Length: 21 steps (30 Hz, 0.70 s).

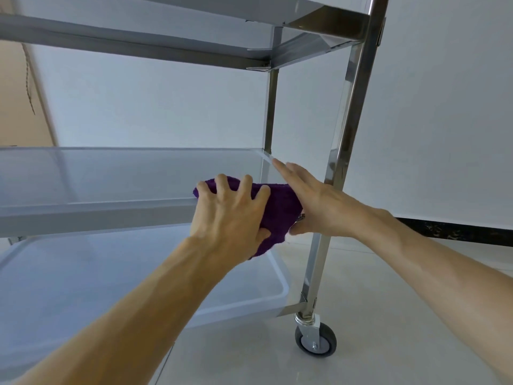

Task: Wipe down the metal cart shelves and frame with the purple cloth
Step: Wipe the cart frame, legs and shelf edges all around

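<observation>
The metal cart fills the view from low down. My left hand (230, 212) grips the purple cloth (280, 207) over the front rim of the middle shelf (111, 176), near its right end; the fingers curl over the top and the thumb sits underneath. Beside it, my right hand (319, 201) lies with straight fingers along the shelf's right rim, pointing at the far corner, its thumb below the rim next to the cloth. The front right post (352, 112) stands just right of that hand.
The bottom shelf (111, 279) lies under my left forearm and the upper shelf (138, 48) crosses overhead. A caster wheel (316, 340) sits on the pale tiled floor (388, 315). A white wall (444, 107) is behind, and a tan surface (16, 93) at far left.
</observation>
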{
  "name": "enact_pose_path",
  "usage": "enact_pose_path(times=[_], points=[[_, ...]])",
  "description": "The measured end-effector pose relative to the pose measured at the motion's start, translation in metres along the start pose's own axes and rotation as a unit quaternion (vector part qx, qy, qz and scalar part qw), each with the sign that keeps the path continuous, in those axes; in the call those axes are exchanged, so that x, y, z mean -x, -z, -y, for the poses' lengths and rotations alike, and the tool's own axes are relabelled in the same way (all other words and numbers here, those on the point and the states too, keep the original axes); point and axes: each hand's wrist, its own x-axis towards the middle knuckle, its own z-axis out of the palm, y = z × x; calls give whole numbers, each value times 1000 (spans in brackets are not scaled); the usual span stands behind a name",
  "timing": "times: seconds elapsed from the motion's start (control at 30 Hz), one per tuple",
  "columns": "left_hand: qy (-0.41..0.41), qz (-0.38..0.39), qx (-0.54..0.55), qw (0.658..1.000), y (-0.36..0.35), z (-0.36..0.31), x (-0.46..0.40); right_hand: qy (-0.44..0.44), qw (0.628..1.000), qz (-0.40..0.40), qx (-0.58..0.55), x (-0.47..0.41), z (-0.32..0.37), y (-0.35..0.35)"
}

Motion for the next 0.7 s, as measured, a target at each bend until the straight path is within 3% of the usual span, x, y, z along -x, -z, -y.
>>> enact_pose_path(times=[0.13,0.4,0.53,0.7], points=[[-20,-40,4,999,-8,29,12,-12,997,-65,49,2,-3,-8],[1,-77,-11,997,-14,130,77,3,986,-100,136,0,22,-14],[30,-53,-17,998,-8,112,70,57,985,-106,120,-31,73,-23],[26,-47,-28,998,-10,84,47,56,977,-172,113,-43,96,-37]])
